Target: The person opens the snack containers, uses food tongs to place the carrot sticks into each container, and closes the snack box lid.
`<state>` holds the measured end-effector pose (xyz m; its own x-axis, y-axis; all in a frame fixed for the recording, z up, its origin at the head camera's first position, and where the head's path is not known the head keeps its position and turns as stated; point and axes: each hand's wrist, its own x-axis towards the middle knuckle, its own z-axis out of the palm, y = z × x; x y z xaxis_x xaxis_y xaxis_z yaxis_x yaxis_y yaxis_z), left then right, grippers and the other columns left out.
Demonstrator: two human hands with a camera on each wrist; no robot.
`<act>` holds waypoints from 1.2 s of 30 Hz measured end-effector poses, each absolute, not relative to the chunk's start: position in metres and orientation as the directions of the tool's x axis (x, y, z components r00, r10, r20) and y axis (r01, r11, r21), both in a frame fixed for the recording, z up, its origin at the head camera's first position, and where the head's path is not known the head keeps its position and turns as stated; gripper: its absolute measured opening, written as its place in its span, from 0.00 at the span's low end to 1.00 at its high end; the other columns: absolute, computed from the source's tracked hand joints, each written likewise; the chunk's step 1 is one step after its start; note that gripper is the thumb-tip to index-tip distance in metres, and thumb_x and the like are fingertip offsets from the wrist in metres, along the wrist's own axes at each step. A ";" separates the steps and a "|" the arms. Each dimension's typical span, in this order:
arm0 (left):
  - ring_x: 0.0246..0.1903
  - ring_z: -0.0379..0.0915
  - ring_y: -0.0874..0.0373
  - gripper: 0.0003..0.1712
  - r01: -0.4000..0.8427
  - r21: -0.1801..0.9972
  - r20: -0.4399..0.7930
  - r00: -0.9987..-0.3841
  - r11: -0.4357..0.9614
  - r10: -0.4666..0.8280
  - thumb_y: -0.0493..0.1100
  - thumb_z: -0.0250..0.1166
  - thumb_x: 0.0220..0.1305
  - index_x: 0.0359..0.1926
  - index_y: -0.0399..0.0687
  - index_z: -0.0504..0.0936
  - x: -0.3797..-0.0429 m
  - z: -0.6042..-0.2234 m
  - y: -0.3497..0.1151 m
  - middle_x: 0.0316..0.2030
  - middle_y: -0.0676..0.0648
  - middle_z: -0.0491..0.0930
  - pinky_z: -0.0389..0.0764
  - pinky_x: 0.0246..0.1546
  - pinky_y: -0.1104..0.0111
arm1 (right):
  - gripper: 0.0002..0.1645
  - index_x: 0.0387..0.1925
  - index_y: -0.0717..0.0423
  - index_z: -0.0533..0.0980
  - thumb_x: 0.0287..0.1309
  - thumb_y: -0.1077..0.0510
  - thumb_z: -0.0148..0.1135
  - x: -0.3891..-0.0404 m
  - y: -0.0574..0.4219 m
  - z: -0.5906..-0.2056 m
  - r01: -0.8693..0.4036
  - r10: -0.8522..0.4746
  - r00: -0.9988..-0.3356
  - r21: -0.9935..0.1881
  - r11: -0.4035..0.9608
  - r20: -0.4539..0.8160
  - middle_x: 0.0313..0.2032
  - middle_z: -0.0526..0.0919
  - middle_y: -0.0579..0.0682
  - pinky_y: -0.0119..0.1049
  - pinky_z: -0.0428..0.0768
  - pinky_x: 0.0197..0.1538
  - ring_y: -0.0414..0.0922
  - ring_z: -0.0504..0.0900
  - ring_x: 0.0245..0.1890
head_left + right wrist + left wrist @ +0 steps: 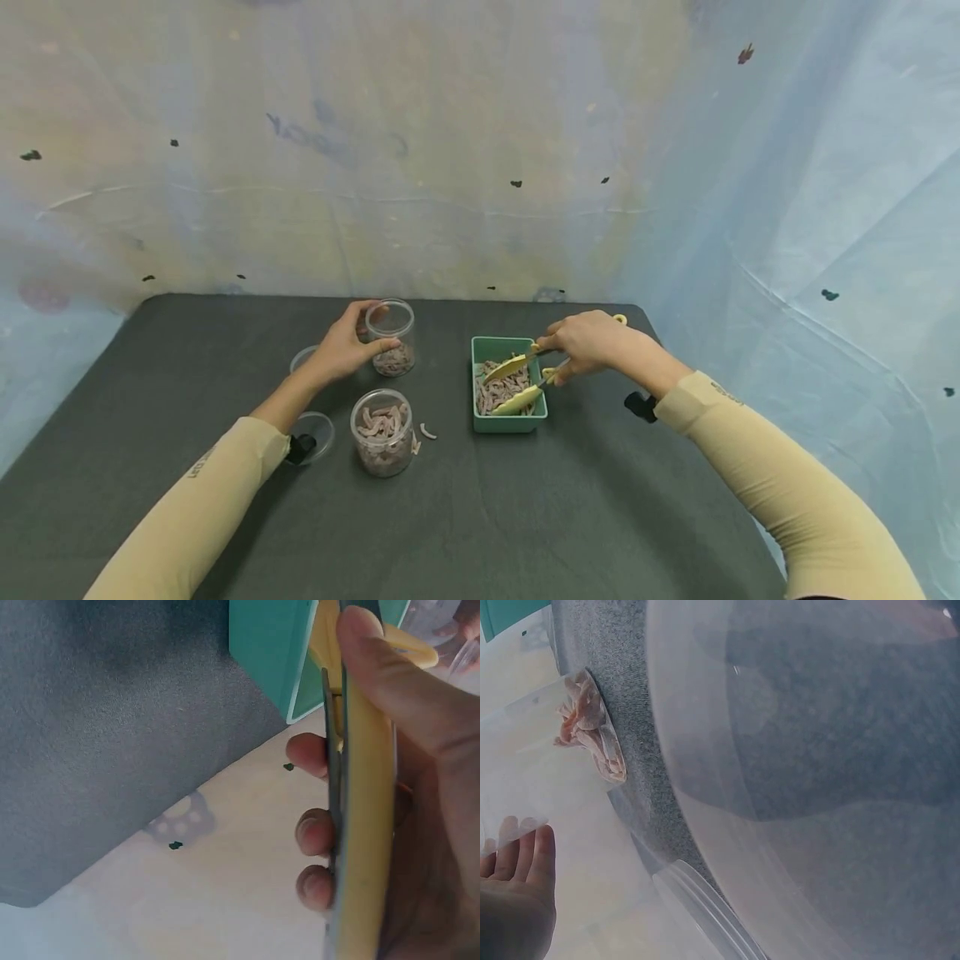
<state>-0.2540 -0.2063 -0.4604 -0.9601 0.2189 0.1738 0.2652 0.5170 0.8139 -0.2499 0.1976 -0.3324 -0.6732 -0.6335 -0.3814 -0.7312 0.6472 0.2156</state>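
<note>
My left hand holds a clear jar at the back of the table, thumb and fingers on either side; a low layer of pale brownish curled pieces lies in its bottom. In my right hand is a pair of yellow-tipped tongs, its handle gripped between thumb and fingers in the right wrist view. The spread tong tips reach into a green rectangular container that holds many of the same pieces. Left of the container stands a second clear jar, fuller with these pieces.
Two clear round lids lie by my left forearm, the nearer lid partly under the wrist camera. A loose curled piece lies right of the fuller jar on the dark table. A pale sheet hangs behind the table.
</note>
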 end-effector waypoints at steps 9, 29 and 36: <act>0.70 0.63 0.37 0.50 0.252 0.812 0.162 -0.964 0.527 0.212 0.54 0.75 0.66 0.78 0.41 0.57 -0.254 -0.461 -0.207 0.71 0.37 0.68 0.69 0.68 0.45 | 0.41 0.68 0.47 0.78 0.58 0.34 0.73 -0.249 0.210 -0.337 -0.740 -0.689 -0.665 0.133 0.659 -0.288 0.61 0.83 0.53 0.41 0.83 0.35 0.43 0.87 0.43; 0.69 0.64 0.36 0.50 0.245 0.807 0.154 -0.966 0.537 0.210 0.55 0.74 0.67 0.77 0.41 0.57 -0.257 -0.463 -0.209 0.71 0.36 0.67 0.69 0.68 0.43 | 0.33 0.60 0.47 0.85 0.57 0.37 0.74 -0.239 0.229 -0.343 -0.765 -0.758 -0.644 0.101 0.636 -0.099 0.53 0.88 0.51 0.36 0.80 0.28 0.44 0.88 0.38; 0.70 0.64 0.37 0.49 0.241 0.810 0.148 -0.966 0.534 0.211 0.55 0.73 0.67 0.77 0.42 0.57 -0.256 -0.463 -0.210 0.72 0.36 0.67 0.68 0.68 0.43 | 0.32 0.58 0.47 0.85 0.57 0.37 0.74 -0.234 0.239 -0.349 -0.757 -0.756 -0.652 0.087 0.647 -0.060 0.49 0.89 0.48 0.36 0.79 0.27 0.44 0.87 0.35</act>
<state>-0.2563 -0.2101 -0.4628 -0.9661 0.2115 0.1482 0.2412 0.5344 0.8101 -0.2340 0.2385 -0.3490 -0.6523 -0.7556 -0.0598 -0.7575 0.6471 0.0868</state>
